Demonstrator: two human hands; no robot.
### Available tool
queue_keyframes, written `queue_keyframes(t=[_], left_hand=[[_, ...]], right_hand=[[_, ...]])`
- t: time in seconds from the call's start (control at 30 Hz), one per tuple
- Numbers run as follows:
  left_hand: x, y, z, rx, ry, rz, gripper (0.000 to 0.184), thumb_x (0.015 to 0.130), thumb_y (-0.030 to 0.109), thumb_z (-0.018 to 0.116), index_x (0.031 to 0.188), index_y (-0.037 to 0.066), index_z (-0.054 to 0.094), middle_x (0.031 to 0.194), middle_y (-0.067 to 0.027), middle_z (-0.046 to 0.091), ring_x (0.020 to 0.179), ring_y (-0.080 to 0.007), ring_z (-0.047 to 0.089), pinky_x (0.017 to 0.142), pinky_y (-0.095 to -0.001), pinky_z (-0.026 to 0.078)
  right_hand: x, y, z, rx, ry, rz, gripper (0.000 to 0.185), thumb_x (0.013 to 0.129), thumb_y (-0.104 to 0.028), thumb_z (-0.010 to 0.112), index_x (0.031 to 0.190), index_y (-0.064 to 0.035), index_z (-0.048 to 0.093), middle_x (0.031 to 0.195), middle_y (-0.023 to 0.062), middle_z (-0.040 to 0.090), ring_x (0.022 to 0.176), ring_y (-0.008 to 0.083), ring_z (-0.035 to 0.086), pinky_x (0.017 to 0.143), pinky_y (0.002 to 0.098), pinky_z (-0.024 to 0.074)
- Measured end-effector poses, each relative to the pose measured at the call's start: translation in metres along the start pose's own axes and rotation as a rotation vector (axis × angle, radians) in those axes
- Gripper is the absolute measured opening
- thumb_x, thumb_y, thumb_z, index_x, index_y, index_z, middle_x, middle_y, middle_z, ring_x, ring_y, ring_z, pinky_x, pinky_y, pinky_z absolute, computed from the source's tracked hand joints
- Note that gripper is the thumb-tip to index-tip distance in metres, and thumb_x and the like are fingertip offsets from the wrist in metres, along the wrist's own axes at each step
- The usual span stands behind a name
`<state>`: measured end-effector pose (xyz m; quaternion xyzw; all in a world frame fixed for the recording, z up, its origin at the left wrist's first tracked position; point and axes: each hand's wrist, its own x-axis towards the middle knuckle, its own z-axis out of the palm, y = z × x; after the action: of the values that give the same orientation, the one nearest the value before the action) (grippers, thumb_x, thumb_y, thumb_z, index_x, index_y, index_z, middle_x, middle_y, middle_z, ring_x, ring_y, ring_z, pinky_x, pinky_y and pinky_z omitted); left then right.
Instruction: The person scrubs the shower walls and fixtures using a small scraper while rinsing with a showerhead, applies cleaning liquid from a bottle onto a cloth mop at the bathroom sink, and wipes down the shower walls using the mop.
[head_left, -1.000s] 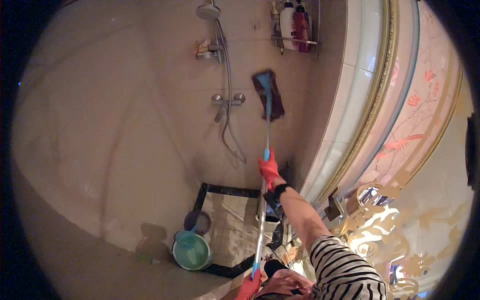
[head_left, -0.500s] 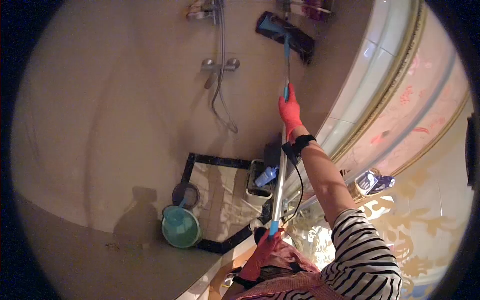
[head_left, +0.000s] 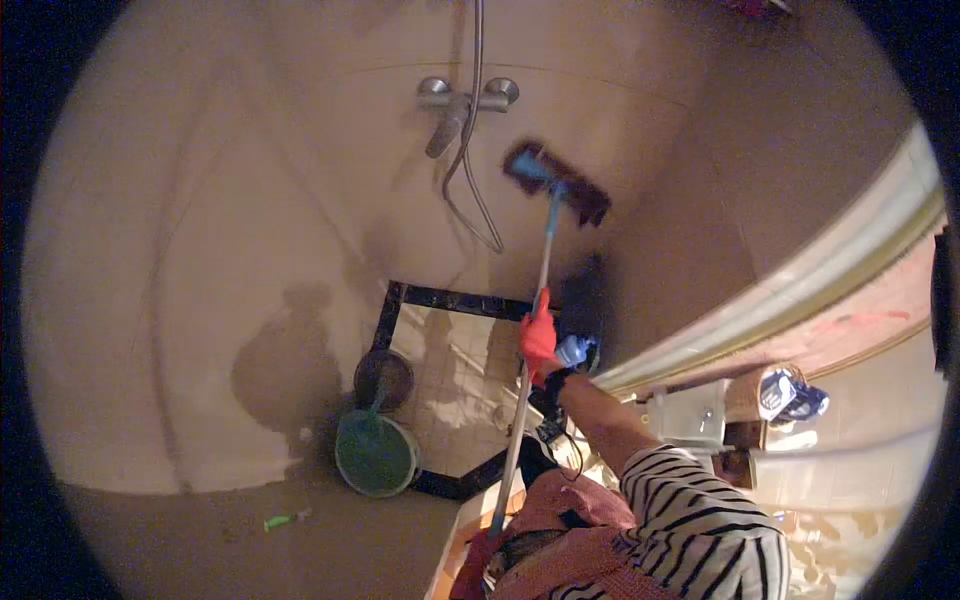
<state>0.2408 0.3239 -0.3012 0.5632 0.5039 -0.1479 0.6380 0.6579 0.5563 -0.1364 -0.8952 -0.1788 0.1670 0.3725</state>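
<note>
- I see the wall (head_left: pixel 300 130) ahead.
- From my hands, the pole (head_left: pixel 516 430) runs forward to the mop head (head_left: pixel 570 190), below and right of the shower tap (head_left: pixel 490 102).
- The mop head's long axis slants across the pole.
- My right hand (head_left: pixel 538 338), wrapped round mid-pole, is nearer it; my left hand (head_left: pixel 476 562) grips the near end.

Motion blurs the mop head (head_left: pixel 556 183). The right hand (head_left: pixel 539 337) covers part of the pole (head_left: pixel 514 440) and a blue object (head_left: pixel 573 350). The left hand (head_left: pixel 477 562) is dim, its fingers unclear. The top edge cuts off the hose (head_left: pixel 479 40). The small green item (head_left: pixel 287 520), perhaps a brush, is too tiny to identify.
</note>
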Motion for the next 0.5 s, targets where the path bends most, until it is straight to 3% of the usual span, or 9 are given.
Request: queue_keyframes(t=[0.13,0.23,0.33,0.43,0.47,0.5], left_hand=[[-0.038,0.084,-0.019,0.104,0.156,-0.007,0.047,0.077,0.048,0.063,0.091,0.003,0.066,0.080,-0.0161,0.067,0.079,-0.0275,0.065,0.067,-0.0380,0.050],[-0.053,0.105,-0.038,0.138,0.188,-0.023,0.043,0.078,0.045,0.063,0.092,0.004,0.066,0.078,-0.0164,0.066,0.077,-0.0284,0.065,0.066,-0.0383,0.051],[-0.059,0.104,-0.057,0.181,0.181,-0.017,0.039,0.079,0.042,0.062,0.092,0.006,0.065,0.077,-0.0167,0.066,0.074,-0.0294,0.065,0.064,-0.0387,0.051],[-0.059,0.125,-0.072,0.260,0.179,0.105,0.035,0.080,0.039,0.062,0.093,0.007,0.065,0.075,-0.0170,0.065,0.072,-0.0303,0.065,0.063,-0.0390,0.051],[-0.054,0.139,-0.075,0.283,0.196,0.184,0.033,0.080,0.038,0.062,0.093,0.008,0.065,0.074,-0.0171,0.065,0.071,-0.0306,0.065,0.063,-0.0391,0.051],[-0.039,0.153,-0.072,0.241,0.231,0.281,0.035,0.078,0.037,0.063,0.094,0.006,0.065,0.076,-0.0186,0.065,0.072,-0.0313,0.066,0.063,-0.0396,0.051]], right_hand=[[0.055,0.065,0.084,0.018,-0.279,0.080,0.071,0.082,-0.011,0.050,0.144,-0.0192,0.017,0.098,0.0216,0.059,0.084,0.0320,0.060,0.073,0.0401,0.0478],[0.063,0.091,0.120,0.172,-0.168,0.060,0.072,0.082,-0.015,0.055,0.144,-0.0191,0.018,0.095,0.0188,0.061,0.078,0.0284,0.061,0.067,0.0385,0.0493],[0.047,0.066,0.087,0.191,-0.153,0.208,0.070,0.081,-0.020,0.059,0.141,-0.0161,0.022,0.092,0.0149,0.061,0.071,0.0230,0.061,0.061,0.0357,0.0495],[0.027,0.011,0.003,0.372,-0.008,0.009,0.066,0.083,-0.023,0.062,0.137,-0.0102,0.028,0.084,0.0091,0.058,0.063,0.0162,0.056,0.056,0.0322,0.0485],[0.021,-0.025,-0.043,0.530,-0.017,-0.124,0.067,0.084,-0.024,0.060,0.138,-0.0137,0.022,0.091,0.0172,0.061,0.068,0.0292,0.061,0.063,0.0399,0.0509],[0.044,-0.016,-0.054,0.381,0.194,-0.256,0.064,0.085,-0.022,0.059,0.138,-0.0128,0.025,0.093,0.0134,0.060,0.064,0.0232,0.058,0.058,0.0341,0.0493]])
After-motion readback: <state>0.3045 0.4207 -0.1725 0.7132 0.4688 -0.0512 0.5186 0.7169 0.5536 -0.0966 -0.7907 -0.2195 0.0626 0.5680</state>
